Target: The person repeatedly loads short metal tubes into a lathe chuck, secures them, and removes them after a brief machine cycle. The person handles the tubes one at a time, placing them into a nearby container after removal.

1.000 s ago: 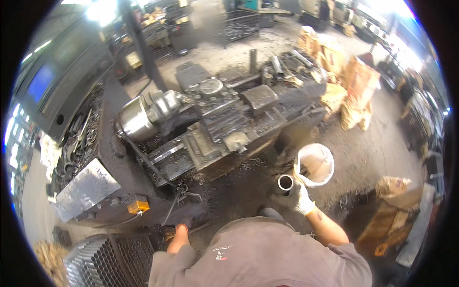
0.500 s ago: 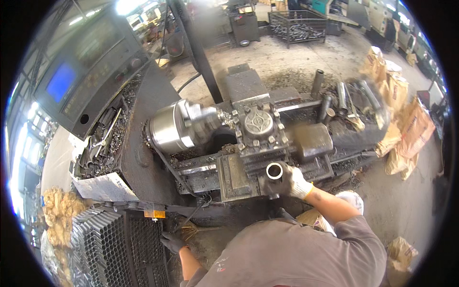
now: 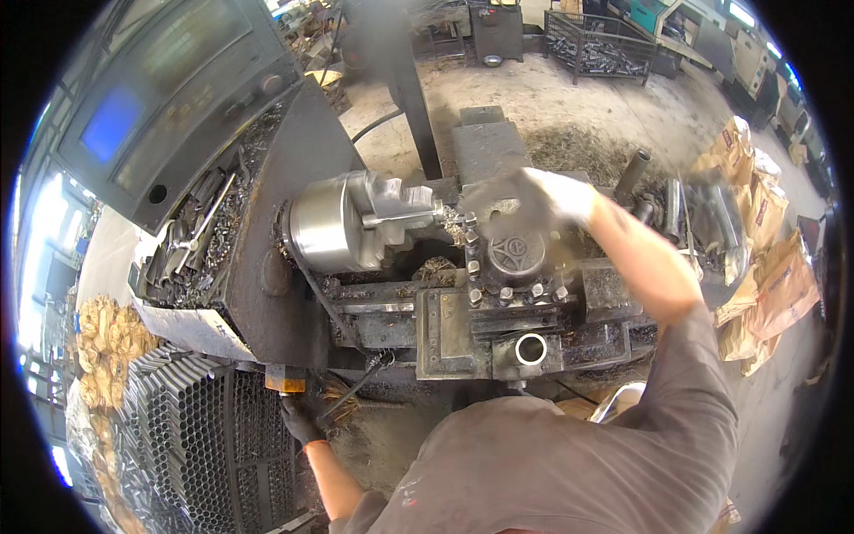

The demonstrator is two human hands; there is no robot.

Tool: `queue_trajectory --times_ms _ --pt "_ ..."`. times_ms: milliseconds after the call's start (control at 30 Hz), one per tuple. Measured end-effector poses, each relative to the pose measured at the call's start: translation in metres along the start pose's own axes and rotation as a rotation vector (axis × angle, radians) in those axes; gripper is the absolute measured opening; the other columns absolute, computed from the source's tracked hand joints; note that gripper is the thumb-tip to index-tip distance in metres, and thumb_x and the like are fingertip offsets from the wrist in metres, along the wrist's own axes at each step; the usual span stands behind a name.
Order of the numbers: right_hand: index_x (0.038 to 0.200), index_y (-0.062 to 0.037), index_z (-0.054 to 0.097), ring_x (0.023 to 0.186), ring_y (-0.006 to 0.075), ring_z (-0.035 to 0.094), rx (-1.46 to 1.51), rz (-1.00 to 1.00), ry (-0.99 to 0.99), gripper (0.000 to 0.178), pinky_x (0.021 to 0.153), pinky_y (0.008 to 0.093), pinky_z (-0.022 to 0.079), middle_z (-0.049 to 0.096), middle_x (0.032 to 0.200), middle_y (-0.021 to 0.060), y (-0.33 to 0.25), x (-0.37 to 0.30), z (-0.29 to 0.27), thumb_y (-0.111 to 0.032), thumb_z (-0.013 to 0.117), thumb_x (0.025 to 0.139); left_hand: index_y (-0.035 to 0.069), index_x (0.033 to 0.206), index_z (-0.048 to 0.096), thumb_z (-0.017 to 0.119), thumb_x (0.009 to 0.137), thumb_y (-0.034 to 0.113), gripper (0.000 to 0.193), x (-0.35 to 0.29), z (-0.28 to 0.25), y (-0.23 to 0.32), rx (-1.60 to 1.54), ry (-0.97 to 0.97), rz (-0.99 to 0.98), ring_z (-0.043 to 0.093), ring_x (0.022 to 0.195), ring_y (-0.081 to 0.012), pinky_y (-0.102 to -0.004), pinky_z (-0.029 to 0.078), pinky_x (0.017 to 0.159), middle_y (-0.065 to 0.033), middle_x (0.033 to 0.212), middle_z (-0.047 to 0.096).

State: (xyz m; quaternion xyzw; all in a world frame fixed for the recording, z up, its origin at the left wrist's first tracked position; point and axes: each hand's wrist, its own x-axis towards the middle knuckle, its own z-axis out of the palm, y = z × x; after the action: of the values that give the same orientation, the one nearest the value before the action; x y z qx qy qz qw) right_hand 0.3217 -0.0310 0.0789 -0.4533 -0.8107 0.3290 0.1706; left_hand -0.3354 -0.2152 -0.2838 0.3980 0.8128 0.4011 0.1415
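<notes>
The right hand [image 3: 534, 200], in a pale glove and blurred, reaches out over the lathe's tool post [image 3: 516, 254], close to the jaws of the silver chuck [image 3: 342, 222]; its fingers look spread and bent downward, but the blur hides whether they touch or grip anything. A short metal tube [image 3: 531, 349] lies well apart from that hand, set open end up on the near edge of the carriage [image 3: 463, 334], just in front of the person's chest, with no finger on it. The left hand [image 3: 302, 416], in a dark glove, is low beside the machine's base, next to a small orange block [image 3: 285, 381] and a thin lever [image 3: 356, 387]; its fingers curl, though what they close on cannot be told. To the left stands a wire crate of stacked tubes [image 3: 187, 436], pressing close to the left arm. Behind the tool post the bed is crowded with dark parts, and crumpled paper sacks [image 3: 765, 267] line the right side. Open concrete floor [image 3: 551, 107] lies beyond the lathe.
</notes>
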Motion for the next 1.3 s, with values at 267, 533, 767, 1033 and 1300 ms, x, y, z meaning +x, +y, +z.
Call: queue_trajectory --times_ms 267,533,767,1033,1300 --pt "0.161 -0.0143 0.052 0.152 0.0289 0.047 0.553 -0.392 -1.008 0.063 0.129 0.0471 0.032 0.057 0.160 0.0140 0.128 0.171 0.065 -0.036 0.069 0.103 0.007 0.128 0.065 0.069 0.102 0.025 0.032 -0.120 0.031 0.038 -0.739 -0.110 -0.306 0.059 0.084 -0.0152 -0.0319 0.051 0.072 -0.0046 0.102 0.065" --pt "0.148 -0.0166 0.066 0.120 0.0214 0.073 -1.181 0.180 -0.158 0.045 0.105 0.0370 0.057 0.070 0.146 -0.0016 0.241 0.124 -0.065 -0.036 0.044 0.113 0.003 0.131 0.066 0.069 0.101 0.021 0.035 -0.161 0.025 0.033 -0.448 -0.096 -0.432 0.066 0.097 -0.0174 -0.0353 0.057 0.078 -0.0069 0.117 0.069" --pt "0.120 -0.0115 0.079 0.108 0.0343 0.076 -0.605 0.167 0.175 0.031 0.094 0.0441 0.061 0.078 0.122 0.0176 0.230 0.083 -0.045 -0.025 0.063 0.097 0.001 0.134 0.065 0.075 0.090 0.013 0.047 -0.119 0.048 0.201 0.221 -0.199 0.375 0.070 0.110 -0.0308 -0.0454 0.054 0.098 -0.0150 0.125 0.072" --pt "0.102 -0.0052 0.078 0.086 0.0317 0.073 -0.401 0.109 -0.392 0.043 0.077 0.0453 0.058 0.079 0.096 0.0165 0.080 0.162 0.051 -0.041 0.088 0.080 0.016 0.137 0.061 0.092 0.075 0.026 0.070 -0.019 0.127 0.475 0.230 -0.126 1.413 0.051 0.139 -0.0370 -0.0596 0.030 0.127 -0.0123 0.139 0.058" --pt "0.120 -0.0092 0.074 0.071 0.0317 0.072 -0.622 -0.535 -0.217 0.037 0.062 0.0431 0.057 0.075 0.084 0.0152 0.201 0.192 0.075 -0.030 0.081 0.091 0.009 0.140 0.059 0.079 0.079 0.033 0.069 -0.029 0.223 0.495 0.461 -0.179 1.527 0.043 0.145 -0.0385 -0.0607 0.025 0.128 -0.0186 0.141 0.055"
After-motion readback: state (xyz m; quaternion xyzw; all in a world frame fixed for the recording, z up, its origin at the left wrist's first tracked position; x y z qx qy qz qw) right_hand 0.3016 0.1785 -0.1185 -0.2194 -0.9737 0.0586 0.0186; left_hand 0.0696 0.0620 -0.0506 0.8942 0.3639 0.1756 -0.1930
